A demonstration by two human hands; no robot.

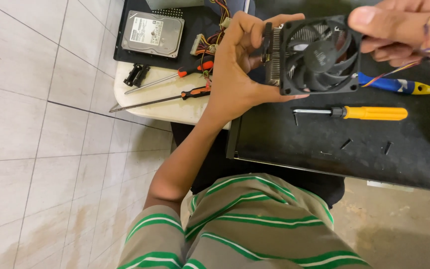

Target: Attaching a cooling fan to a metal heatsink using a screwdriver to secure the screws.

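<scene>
Holding a black CPU cooler fan [319,55] up above the dark computer case panel [334,144], both hands clamp it: the left hand [235,69] grips the finned heatsink side, the right hand [404,30] pinches the far edge, seemingly to turn it for inspection. A yellow-handled screwdriver [354,113] lies just below. On the pale counter [175,107], two orange-handled screwdrivers [175,84] rest near a silver hard drive [153,34] bearing a white rectangular label.

A white rectangular label [151,31] covers the top of the grey hard drive [153,34] lying far to my left; I see no packages or screens.
</scene>
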